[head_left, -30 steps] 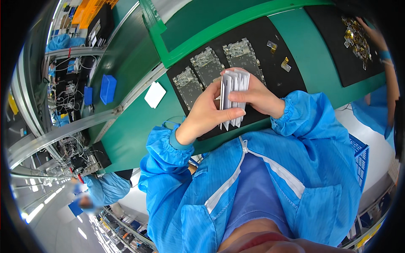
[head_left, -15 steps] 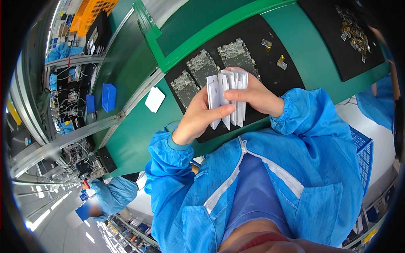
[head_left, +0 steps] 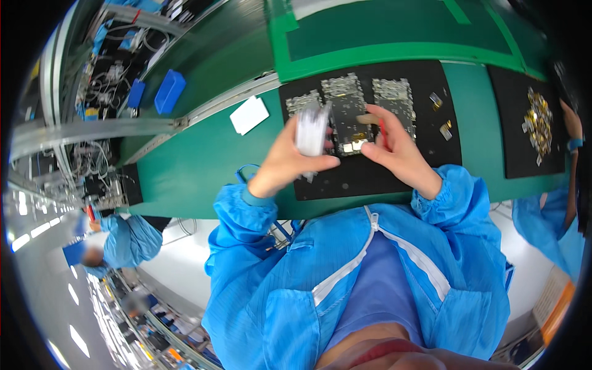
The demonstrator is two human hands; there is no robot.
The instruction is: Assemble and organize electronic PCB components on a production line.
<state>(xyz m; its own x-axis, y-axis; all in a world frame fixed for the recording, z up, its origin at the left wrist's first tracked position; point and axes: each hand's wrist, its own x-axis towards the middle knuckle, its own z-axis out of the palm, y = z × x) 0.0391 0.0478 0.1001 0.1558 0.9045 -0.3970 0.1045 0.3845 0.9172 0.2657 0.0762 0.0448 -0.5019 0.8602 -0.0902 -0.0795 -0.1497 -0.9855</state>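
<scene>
My left hand point(head_left: 279, 154) is closed around a stack of white cards point(head_left: 310, 132), smeared by motion, over the left side of a black mat. My right hand point(head_left: 399, 151) curls over the right edge of the middle circuit board point(head_left: 345, 114). Between its thumb and fingers shows a small slim tool with a red part point(head_left: 383, 132) and a dull tan end; its exact kind is unclear. The left circuit board point(head_left: 302, 102) is partly hidden behind the cards. To the right lies another circuit board point(head_left: 394, 98), its lower part behind my right hand.
Two small yellowish parts point(head_left: 445, 129) lie on the black mat point(head_left: 370, 179) at right. A second dark mat point(head_left: 515, 163) carries a pile of similar parts point(head_left: 538, 126). White cards point(head_left: 250, 115) rest on the green table point(head_left: 197, 179). Another person's hand point(head_left: 572, 120) is far right.
My hands have parted. The right hand has let go of the white cards and moved to the middle circuit board. The left keeps the stack. The whole view has turned.
</scene>
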